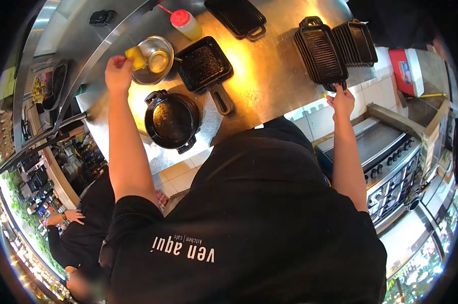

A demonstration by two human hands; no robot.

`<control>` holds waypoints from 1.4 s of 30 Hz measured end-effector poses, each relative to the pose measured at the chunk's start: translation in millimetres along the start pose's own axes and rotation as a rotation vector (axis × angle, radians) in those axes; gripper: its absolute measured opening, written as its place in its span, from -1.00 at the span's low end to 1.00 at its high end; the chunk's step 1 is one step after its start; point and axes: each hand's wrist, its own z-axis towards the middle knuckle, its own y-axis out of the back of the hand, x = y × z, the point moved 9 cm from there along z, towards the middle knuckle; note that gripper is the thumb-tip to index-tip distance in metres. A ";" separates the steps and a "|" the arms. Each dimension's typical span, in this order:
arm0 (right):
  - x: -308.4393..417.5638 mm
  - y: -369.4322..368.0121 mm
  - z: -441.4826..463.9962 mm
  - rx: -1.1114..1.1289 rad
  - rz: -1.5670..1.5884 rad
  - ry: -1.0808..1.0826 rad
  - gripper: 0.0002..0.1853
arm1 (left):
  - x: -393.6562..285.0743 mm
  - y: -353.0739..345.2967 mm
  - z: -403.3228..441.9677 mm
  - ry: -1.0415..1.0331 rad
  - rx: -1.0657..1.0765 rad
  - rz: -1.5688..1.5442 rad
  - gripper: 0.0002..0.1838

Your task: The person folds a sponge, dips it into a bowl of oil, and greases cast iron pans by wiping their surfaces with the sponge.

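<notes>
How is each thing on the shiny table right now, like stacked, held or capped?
Yellow sponge: held in left hand
Metal bowl: open side up
Squeeze bottle: red cap on
Square pan: lying face up
Round pans: stacked, face up
Ridged pans: stacked, right hand at handle
Pans beside them: stacked
Far black pan: face up

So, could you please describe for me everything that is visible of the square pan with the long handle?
The square pan is black and looks like cast iron, with rounded corners and low walls. Its inside looks rough, with shiny specks. One straight handle, with a slot near its end, points towards the person. It rests open side up on the metal table, between the metal bowl and the ribbed pans. Neither hand touches it.
</notes>
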 end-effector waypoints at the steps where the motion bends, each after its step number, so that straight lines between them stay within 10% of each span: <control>1: 1.0 2.1 5.5 0.005 0.004 0.009 -0.66 | 8.6 4.9 -3.1 0.114 0.004 -0.323 -0.70; 5: 29.8 6.5 0.1 0.032 0.084 0.079 -0.80 | 3.3 19.5 -14.2 0.117 -0.053 -0.869 -0.76; 8: 55.2 -6.6 -12.6 0.267 0.605 0.041 -0.80 | 10.0 11.0 -14.0 0.153 -0.014 -0.708 -0.76; 23: 45.9 -19.1 -107.7 0.598 0.477 0.088 -0.93 | 16.5 -26.4 -39.1 0.212 0.168 -0.933 -0.76; 37: -69.1 -107.2 -75.7 0.881 0.620 -0.097 -0.89 | -201.6 -204.9 -150.7 -0.096 0.628 -0.238 -0.59; 42: -76.9 -114.9 -72.9 0.878 0.044 -0.057 -0.75 | -253.2 -299.6 -178.9 -0.377 0.610 0.122 -0.68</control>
